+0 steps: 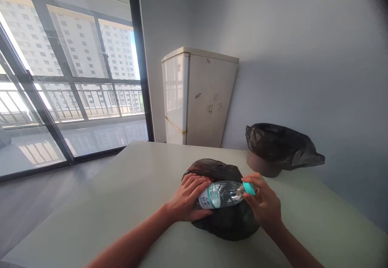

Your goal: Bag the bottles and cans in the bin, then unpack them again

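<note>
Plastic bottle [224, 195], judged light, was held short of table [163, 159] far edge: squeezable-looking body by left hand [189, 199], firmer-looking cap [249, 188] by right hand [266, 204].

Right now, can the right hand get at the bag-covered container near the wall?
Probably yes: the container stands beyond the right hand, with nothing visible blocking the way. But that hand grips the teal cap of the bottle, so it would likely have to let go first.
</note>
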`<state>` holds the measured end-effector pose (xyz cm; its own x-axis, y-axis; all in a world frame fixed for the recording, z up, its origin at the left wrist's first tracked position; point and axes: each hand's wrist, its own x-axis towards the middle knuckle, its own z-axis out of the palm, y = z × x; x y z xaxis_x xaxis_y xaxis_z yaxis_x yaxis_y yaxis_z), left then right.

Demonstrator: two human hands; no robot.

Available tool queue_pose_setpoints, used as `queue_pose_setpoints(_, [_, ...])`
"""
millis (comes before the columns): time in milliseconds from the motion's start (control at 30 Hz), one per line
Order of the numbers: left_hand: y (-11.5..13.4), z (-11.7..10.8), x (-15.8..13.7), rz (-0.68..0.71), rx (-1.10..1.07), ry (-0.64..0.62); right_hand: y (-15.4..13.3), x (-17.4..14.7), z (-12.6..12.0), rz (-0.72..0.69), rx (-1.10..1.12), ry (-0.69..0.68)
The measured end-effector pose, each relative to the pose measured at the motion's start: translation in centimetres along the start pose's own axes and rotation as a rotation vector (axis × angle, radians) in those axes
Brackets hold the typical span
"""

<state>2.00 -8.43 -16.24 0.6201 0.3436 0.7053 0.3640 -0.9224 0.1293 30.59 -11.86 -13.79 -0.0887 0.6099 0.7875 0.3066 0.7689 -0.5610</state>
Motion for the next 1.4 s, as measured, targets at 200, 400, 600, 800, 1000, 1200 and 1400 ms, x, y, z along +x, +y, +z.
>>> queue_pose_setpoints(200, [-2.6, 0.3, -0.6, -0.310, 0.114, 0.299, 0.4, -0.4, 1.8, 0.176, 0.266, -0.201])
queue_pose_setpoints(400, [-10.7, -2.2, -3.1, -0.876, 0.220, 0.671, 1.2, -1.2, 3.8, 0.011, -0.264, -0.649])
queue_pose_setpoints(600, [-16.0, -4.6, -6.7, -1.179, 0.286, 0.735, 3.5, -2.5, 5.1, -0.087, -0.475, -0.776])
queue_pose_setpoints(800, [-17.1, -4.4, -8.1, -1.278, 0.240, 0.700, 4.6, -3.1, 4.7, -0.048, -0.694, -0.786])
queue_pose_setpoints(1000, [-16.9, -4.1, -7.8, -1.258, 0.247, 0.681, 4.6, -2.7, 4.5, -0.106, -0.781, -0.687])
queue_pose_setpoints(1200, [-12.9, -5.7, -4.2, -0.985, 0.603, 0.752, 5.3, -2.9, 4.6, -0.190, -0.738, -0.707])
queue_pose_setpoints(1400, [-7.2, -4.6, -1.4, -0.556, 0.231, 0.485, 4.4, -2.1, 4.5, -0.198, -0.796, -0.639])
